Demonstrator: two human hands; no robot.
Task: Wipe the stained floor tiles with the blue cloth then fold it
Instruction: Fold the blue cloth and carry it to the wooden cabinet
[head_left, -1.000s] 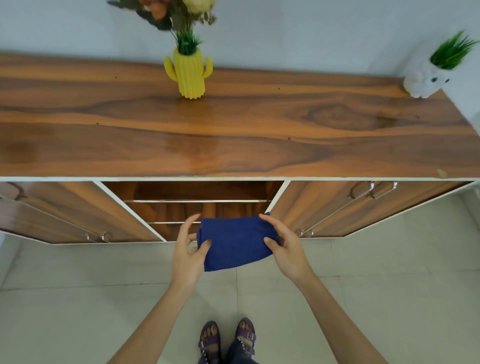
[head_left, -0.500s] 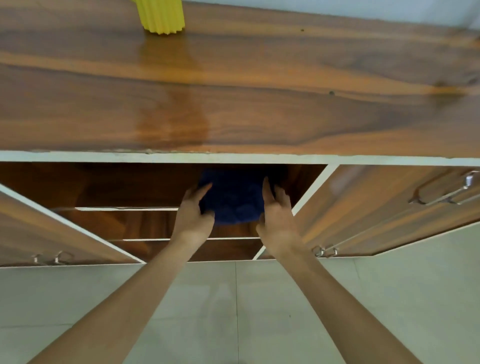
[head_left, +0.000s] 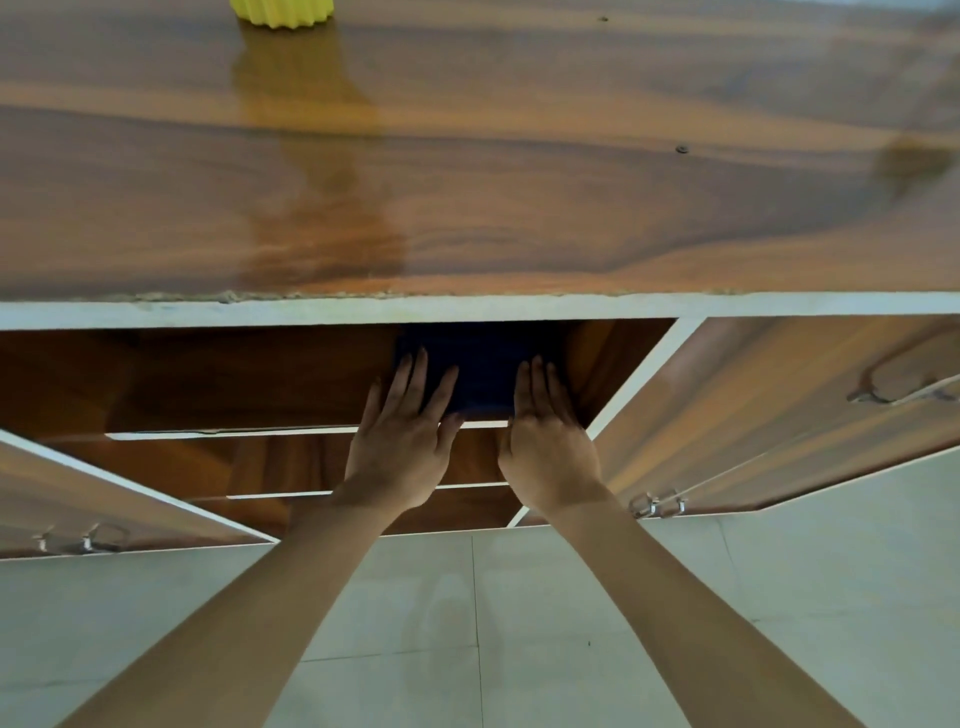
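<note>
Both of our hands are flat now, fingers stretched out and close together, palms down. Our left hand (head_left: 397, 447) lies with its fingertips on the near left part of the blue cloth (head_left: 485, 371), thumb spread out to the side. Our right hand (head_left: 545, 441) presses its fingers on the cloth's near right part. Neither hand grips anything; they lie flat on the fabric and on the shelf edge (head_left: 234, 431) just below it.

The cloth looks dark navy in the shade of the cabinet (head_left: 467, 309), folded into a compact block with a smooth top. It sits on the top shelf of the open middle compartment, towards the right side, at about twelve o'clock from our hands. Its far edge disappears under the white rim of the cabinet top, so we cannot see the whole shape. What shows runs longer from nine to three o'clock, with the near edge lined up along the shelf front.

At eleven o'clock, far back on the wooden top, stands the base of a yellow pot (head_left: 283, 11). Pale floor tiles (head_left: 545, 623) spread beneath our forearms.
</note>
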